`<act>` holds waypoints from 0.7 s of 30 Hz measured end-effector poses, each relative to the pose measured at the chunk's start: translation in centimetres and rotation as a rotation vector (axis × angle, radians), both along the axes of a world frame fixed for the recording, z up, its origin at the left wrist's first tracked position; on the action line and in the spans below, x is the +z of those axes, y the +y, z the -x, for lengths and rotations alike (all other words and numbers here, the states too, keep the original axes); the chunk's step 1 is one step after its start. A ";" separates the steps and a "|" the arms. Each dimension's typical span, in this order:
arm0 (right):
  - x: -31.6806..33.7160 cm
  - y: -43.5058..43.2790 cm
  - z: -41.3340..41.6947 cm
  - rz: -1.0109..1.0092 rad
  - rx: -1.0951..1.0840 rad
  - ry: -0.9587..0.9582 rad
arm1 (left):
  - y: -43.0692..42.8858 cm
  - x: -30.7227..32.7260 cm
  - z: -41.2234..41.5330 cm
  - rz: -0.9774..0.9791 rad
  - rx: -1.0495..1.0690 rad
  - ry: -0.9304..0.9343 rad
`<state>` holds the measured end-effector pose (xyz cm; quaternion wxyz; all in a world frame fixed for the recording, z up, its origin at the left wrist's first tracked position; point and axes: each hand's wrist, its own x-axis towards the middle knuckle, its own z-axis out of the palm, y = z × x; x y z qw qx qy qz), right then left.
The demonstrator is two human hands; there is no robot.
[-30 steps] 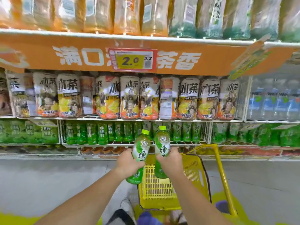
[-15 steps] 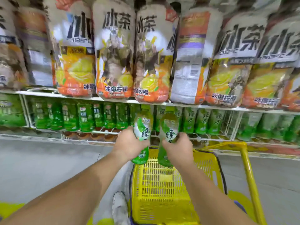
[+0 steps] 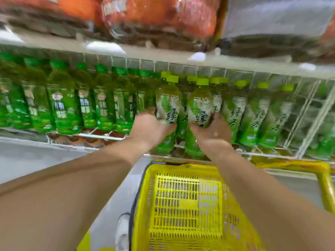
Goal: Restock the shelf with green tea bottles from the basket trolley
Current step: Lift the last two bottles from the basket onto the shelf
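Note:
My left hand (image 3: 147, 128) grips a green tea bottle (image 3: 167, 104) with a lime cap, held upright at the front of the low wire shelf (image 3: 257, 153). Close to its right, my right hand (image 3: 211, 130) grips a second green tea bottle (image 3: 198, 107) the same way. Both bottles stand in front of a gap in the row, with matching lime-capped bottles (image 3: 253, 115) to the right. Below my arms sits the yellow basket trolley (image 3: 188, 201); its mesh bottom shows no bottles. The view is blurred.
Darker green bottles (image 3: 65, 107) fill the shelf to the left. Large orange-labelled bottles (image 3: 155, 19) stand on the shelf above, close overhead. The trolley's yellow handle (image 3: 326, 185) rises at the right. A white shoe (image 3: 122, 230) is on the grey floor left of the basket.
The view has dropped and moved closer to the low shelf. Both hands have carried their bottles forward to the shelf front.

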<state>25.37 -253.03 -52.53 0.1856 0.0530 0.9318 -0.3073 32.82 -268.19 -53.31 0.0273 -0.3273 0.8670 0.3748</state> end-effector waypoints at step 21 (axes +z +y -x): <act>-2.6 1.6 -0.7 0.073 0.052 0.086 | 2.5 -2.0 1.2 -0.083 0.039 0.111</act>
